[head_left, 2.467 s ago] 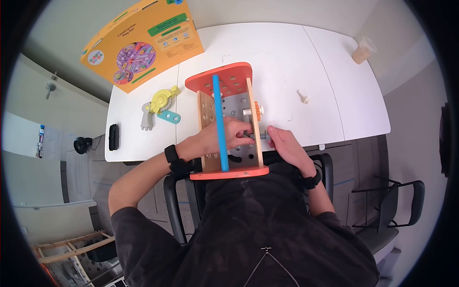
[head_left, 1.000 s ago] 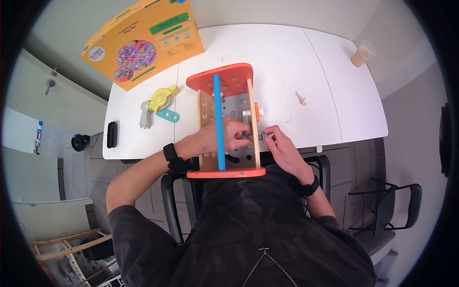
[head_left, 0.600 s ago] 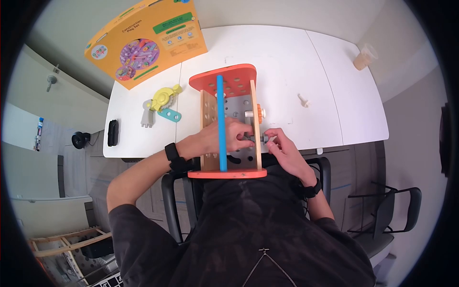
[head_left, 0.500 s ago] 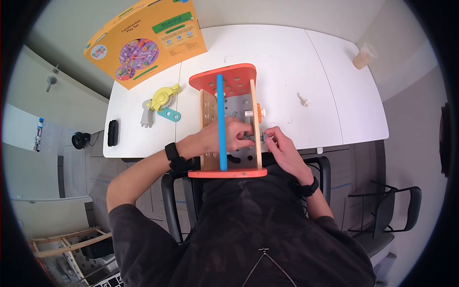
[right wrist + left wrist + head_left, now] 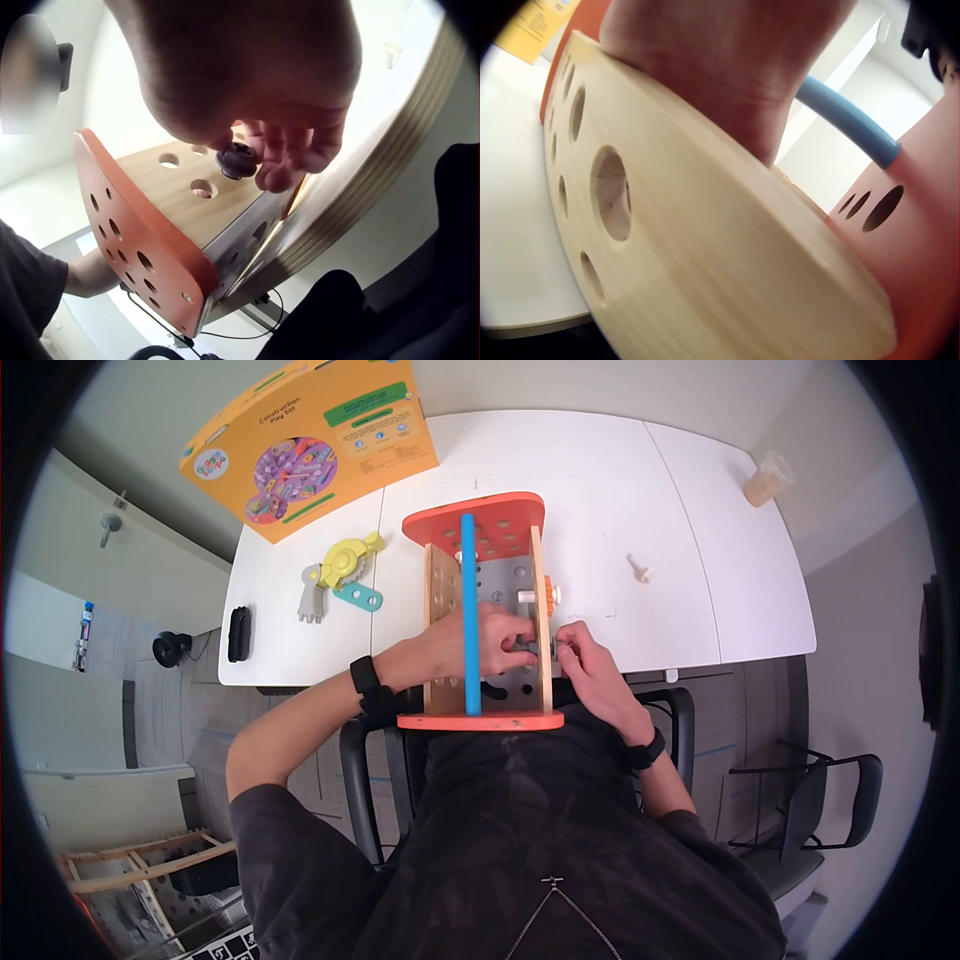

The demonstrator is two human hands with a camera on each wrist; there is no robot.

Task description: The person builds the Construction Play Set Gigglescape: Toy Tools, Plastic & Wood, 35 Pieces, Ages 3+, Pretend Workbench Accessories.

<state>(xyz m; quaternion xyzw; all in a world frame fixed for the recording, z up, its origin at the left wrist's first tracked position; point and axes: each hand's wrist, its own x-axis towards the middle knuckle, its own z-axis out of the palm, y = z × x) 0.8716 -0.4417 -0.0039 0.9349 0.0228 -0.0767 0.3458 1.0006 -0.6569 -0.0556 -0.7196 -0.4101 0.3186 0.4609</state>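
A toy toolbox (image 5: 482, 722) with red ends, wooden perforated sides and a blue rod handle (image 5: 470, 580) stands at the table's front edge. My left hand (image 5: 494, 638) reaches in under the rod. Its thumb and index finger pinch a small grey piece (image 5: 522, 645) against the inside of the right panel, partly hidden by the fingers. Outside that panel, my right hand (image 5: 598, 672) pinches a grey bolt (image 5: 238, 161) by its slotted head, close to the wood. In the left wrist view, my left wrist (image 5: 712, 67) crosses over the left panel (image 5: 705, 225).
An orange toothed nut (image 5: 551, 595) sits on a white bolt through the right panel. A white screw (image 5: 639, 569) lies to the right. Left are a yellow toy saw (image 5: 346, 562), a grey piece (image 5: 312, 600), a teal strip (image 5: 358, 596) and a black case (image 5: 239, 633). An orange carton (image 5: 320, 450) stands behind.
The grey bolt, with threads showing outside the panel at first, now has its head closer to the wood. My right fingers have shifted around the head; my left hand has kept its place.
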